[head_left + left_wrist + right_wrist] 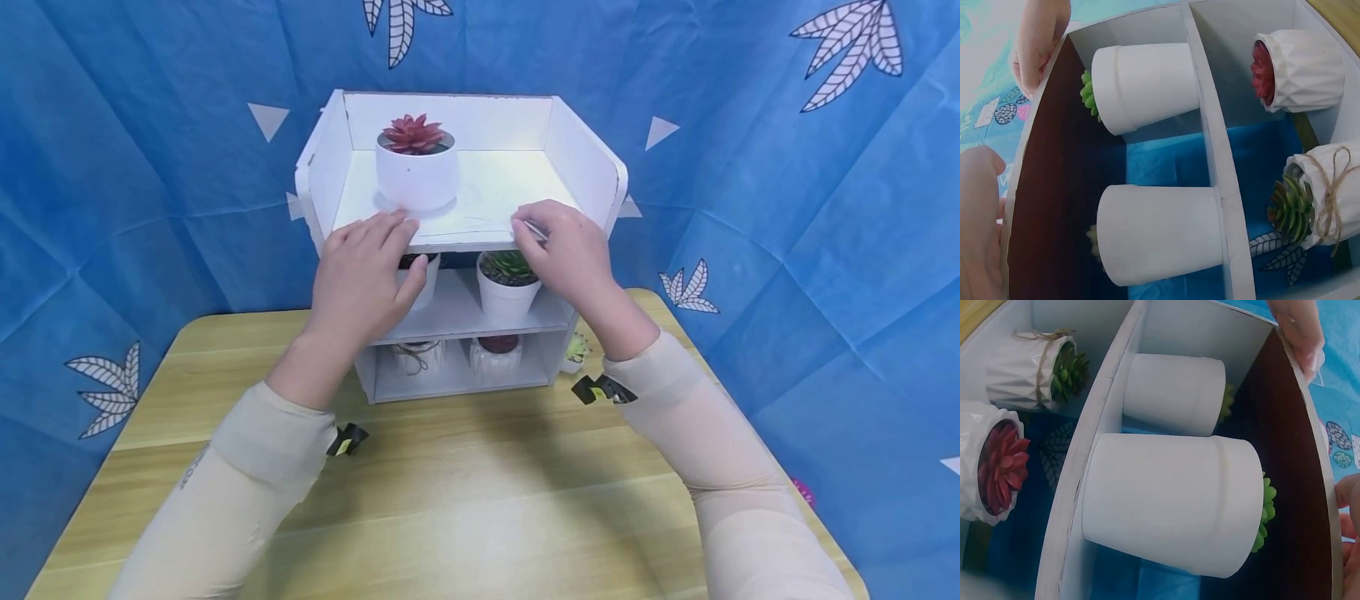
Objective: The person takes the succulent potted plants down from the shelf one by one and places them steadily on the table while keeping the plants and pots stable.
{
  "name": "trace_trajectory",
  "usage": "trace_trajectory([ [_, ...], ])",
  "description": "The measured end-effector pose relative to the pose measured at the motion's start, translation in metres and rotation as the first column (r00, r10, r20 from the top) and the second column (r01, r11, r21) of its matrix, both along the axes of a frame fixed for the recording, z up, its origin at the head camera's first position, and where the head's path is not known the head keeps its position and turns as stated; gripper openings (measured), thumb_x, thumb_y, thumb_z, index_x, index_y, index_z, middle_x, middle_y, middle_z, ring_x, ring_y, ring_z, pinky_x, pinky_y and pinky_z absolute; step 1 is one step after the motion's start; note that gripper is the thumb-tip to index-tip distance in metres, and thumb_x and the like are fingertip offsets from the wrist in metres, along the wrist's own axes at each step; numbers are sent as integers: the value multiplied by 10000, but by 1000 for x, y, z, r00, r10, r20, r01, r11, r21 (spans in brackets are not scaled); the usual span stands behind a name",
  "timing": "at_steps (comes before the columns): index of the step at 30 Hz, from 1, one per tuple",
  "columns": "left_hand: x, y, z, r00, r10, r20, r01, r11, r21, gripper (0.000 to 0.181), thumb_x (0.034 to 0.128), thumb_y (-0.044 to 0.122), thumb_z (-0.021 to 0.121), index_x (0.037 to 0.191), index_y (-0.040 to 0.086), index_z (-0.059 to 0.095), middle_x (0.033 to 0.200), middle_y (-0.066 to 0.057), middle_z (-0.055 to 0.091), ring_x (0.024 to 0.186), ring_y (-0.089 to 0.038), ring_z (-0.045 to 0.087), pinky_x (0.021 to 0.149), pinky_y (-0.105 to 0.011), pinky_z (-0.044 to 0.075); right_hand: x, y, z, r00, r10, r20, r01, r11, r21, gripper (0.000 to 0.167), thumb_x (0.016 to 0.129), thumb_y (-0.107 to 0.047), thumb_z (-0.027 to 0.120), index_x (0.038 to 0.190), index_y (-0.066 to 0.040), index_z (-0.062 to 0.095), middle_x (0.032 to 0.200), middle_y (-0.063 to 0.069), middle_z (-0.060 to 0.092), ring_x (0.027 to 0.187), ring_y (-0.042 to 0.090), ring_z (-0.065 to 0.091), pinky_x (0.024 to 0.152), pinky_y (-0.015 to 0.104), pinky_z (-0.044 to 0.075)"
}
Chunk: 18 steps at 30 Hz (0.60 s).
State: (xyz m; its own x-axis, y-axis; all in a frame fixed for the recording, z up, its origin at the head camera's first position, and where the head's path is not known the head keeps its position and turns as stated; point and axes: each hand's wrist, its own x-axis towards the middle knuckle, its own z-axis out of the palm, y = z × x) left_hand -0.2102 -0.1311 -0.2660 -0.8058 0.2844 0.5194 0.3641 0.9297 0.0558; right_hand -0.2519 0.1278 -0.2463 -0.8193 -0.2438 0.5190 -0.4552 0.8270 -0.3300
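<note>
A white shelf unit (pixel 450 331) holds a round white pot with a red succulent (pixel 417 171) on its top board. My left hand (pixel 363 275) rests on the board's front edge just before that pot, fingers extended and thumb below the edge. Farther right along this edge, my right hand (pixel 570 250) has bent fingers, with thumb and index finger close together; whether they pinch something thin is unclear. The left wrist view shows the left hand (pixel 979 219) beside the board's edge. In the right wrist view the right hand (pixel 1350 512) is partly cut off.
Two smooth white pots stand on the middle level, one with a green succulent (pixel 507 283). Below are two ribbed white pots, one tied with twine (pixel 418 357). A small green plant (pixel 576 352) sits right of the unit on the wooden table (pixel 480 500). Blue cloth (pixel 187 167) hangs behind.
</note>
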Motion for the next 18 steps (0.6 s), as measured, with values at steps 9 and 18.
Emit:
trace_trajectory([
  [9, 0, 2, 1, 1000, 7, -12, -7, 1000, 2, 575, 1013, 452, 429, 1462, 102, 504, 1527, -102, 464, 1426, -284, 390, 1157, -511, 271, 0, 0, 1, 1000, -14, 10, 14, 1000, 5, 367, 1016, -363, 507, 1214, -144, 724, 1278, 30, 677, 1188, 225, 623, 954, 440, 505],
  [18, 1, 4, 3, 1000, 17, 5, -17, 1000, -12, 589, 1017, 460, 426, 1475, 95, 484, 1527, -108, 459, 1425, -297, 382, 1152, -518, 265, 1, -1, 2, 1000, -20, 8, 20, 1000, 11, 362, 1014, -359, 498, 1187, -140, 728, 1274, 35, 677, 1155, 228, 636, 913, 431, 519],
])
